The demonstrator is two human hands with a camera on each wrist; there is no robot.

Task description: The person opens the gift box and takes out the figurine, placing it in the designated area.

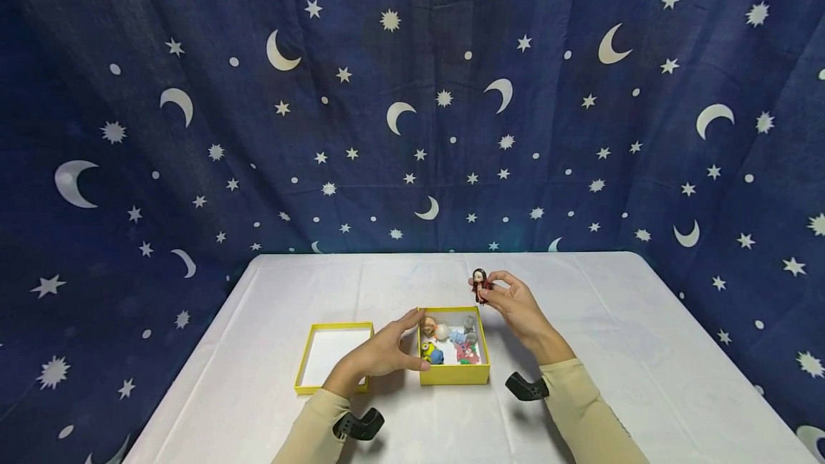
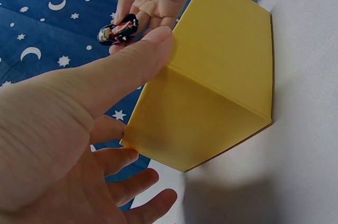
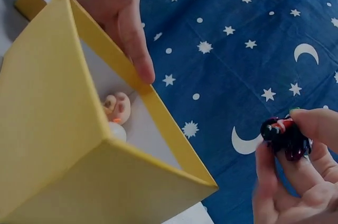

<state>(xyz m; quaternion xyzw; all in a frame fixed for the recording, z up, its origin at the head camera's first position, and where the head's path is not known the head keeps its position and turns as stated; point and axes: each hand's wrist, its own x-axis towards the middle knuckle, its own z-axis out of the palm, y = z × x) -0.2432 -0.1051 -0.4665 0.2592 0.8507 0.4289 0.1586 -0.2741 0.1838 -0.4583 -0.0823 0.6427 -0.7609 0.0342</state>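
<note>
A small figurine (image 1: pixel 480 285) with long dark hair and dark and red clothing is pinched between the thumb and fingers of my right hand (image 1: pixel 520 310), above the far right corner of the yellow box (image 1: pixel 454 375). The box stands open, with several small toy figures (image 1: pixel 459 336) inside, among them a yellow-and-blue one, a pink one and a grey one. My left hand (image 1: pixel 383 349) grips the box by its left side, thumb at the near corner and index finger at the far corner. In the right wrist view, a peach-coloured figure (image 3: pixel 122 108) shows inside the box.
Left of the box lies its yellow-rimmed lid (image 1: pixel 335 349), white inside face up, partly behind the left hand and forearm. A white cloth covers the table (image 1: pixel 213 378). Behind hangs a dark blue curtain (image 1: pixel 361 220) with moons and stars.
</note>
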